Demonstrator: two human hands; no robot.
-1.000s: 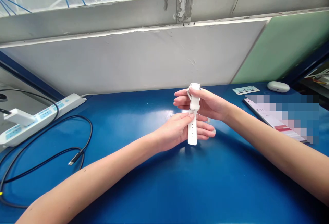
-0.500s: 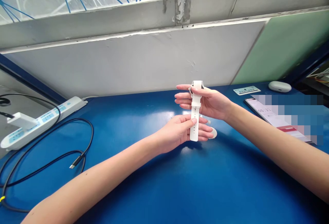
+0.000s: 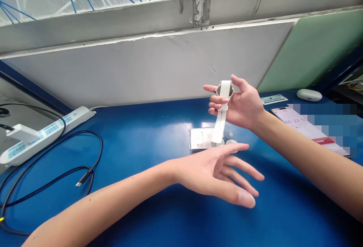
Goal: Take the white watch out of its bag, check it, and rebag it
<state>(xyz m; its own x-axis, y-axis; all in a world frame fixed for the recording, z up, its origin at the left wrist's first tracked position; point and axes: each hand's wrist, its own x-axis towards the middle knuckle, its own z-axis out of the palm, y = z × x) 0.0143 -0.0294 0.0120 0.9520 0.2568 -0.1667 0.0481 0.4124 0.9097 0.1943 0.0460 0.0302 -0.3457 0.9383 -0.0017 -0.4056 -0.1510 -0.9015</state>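
Observation:
A white wristwatch (image 3: 225, 88) with a round case is held up over the table by my right hand (image 3: 245, 103). Its fingers curl over the white strap, while the thumb is raised away from it. The strap's holed end hangs down past the fingers. Below, in front of the watch, my left hand (image 3: 218, 171) hovers with spread fingers and holds nothing. Behind that hand, a small flat box with a white top (image 3: 200, 138) lies on the table, partly covered by the strap. A round white piece (image 3: 231, 145) beside the box is partly hidden by my left hand.
At the left lie a white power strip (image 3: 48, 135) with a plugged-in charger (image 3: 23, 133) and a looped black cable (image 3: 99, 152). To the right are a phone (image 3: 309, 130), a card (image 3: 274, 99) and a white earbud case (image 3: 309, 95) on the blue table (image 3: 147, 122).
My left hand has let go of the strap, turned over and moved toward me with its fingers spread. My right hand has shifted slightly up and right with the watch, its thumb lifted off.

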